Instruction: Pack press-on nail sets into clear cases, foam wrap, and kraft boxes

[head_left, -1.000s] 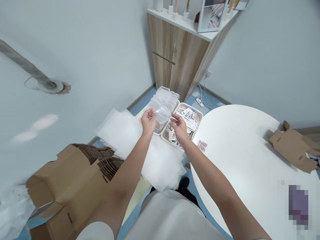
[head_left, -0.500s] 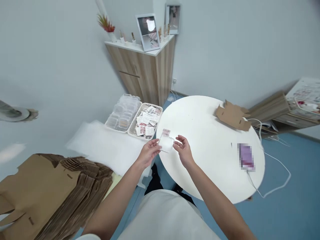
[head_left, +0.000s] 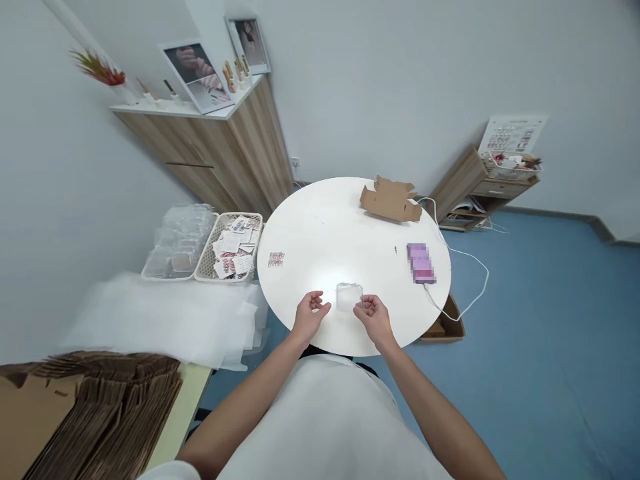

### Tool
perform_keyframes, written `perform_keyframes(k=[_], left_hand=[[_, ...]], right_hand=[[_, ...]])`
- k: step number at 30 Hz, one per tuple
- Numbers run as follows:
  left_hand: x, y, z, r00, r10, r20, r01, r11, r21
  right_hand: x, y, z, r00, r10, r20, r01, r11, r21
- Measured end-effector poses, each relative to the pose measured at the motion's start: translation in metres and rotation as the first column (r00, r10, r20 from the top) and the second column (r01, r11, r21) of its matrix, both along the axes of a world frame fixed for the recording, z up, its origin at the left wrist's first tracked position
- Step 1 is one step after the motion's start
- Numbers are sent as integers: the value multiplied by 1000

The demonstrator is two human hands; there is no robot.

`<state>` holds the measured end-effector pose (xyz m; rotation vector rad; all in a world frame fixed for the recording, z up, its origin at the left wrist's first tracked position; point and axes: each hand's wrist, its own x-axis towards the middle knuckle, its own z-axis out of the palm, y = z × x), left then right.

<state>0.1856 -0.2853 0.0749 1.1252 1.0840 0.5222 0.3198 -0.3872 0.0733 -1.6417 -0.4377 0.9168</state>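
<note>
A small clear plastic box (head_left: 349, 298) is over the near part of the round white table (head_left: 330, 230). My right hand (head_left: 375, 319) grips its right edge between thumb and fingers. Just left of the box, my left hand (head_left: 309, 317) holds nothing; its fingers are slightly curled and apart. Whether the box touches the tabletop, I cannot tell. Toward the table's left side lies a small red-and-white patterned card (head_left: 276, 259), apart from both hands.
Left of the table are a basket of cards (head_left: 200, 270), a tray of clear boxes (head_left: 167, 277), white foam sheets (head_left: 150, 317) and stacked cardboard (head_left: 110, 413). An unfolded carton (head_left: 393, 200) and a pixelated purple item (head_left: 421, 262) with a white cable (head_left: 480, 293) lie on the right.
My view has swung right, squarely facing the table. My left hand has let go of the clear box, which my right hand now holds. The patterned card is now farther left of the box.
</note>
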Motion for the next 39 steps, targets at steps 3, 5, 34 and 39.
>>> perform_keyframes(k=[3,5,34,39], left_hand=[[16,-8,10,971,-215,106,217,976,-8],[26,-14,13,932,-275,238,304,948,-97],[79,-2,3,857,-514,-47,500,804,321],[81,-2,8,851,-523,37,495,824,276]], right_hand=[[0,-4,3,961,-44,273,49,999,-10],[-4,-5,7,910,-15,414,11,1000,12],[103,-24,10,840,423,340,-442,897,-26],[120,-25,16,708,587,393,-611,788,-77]])
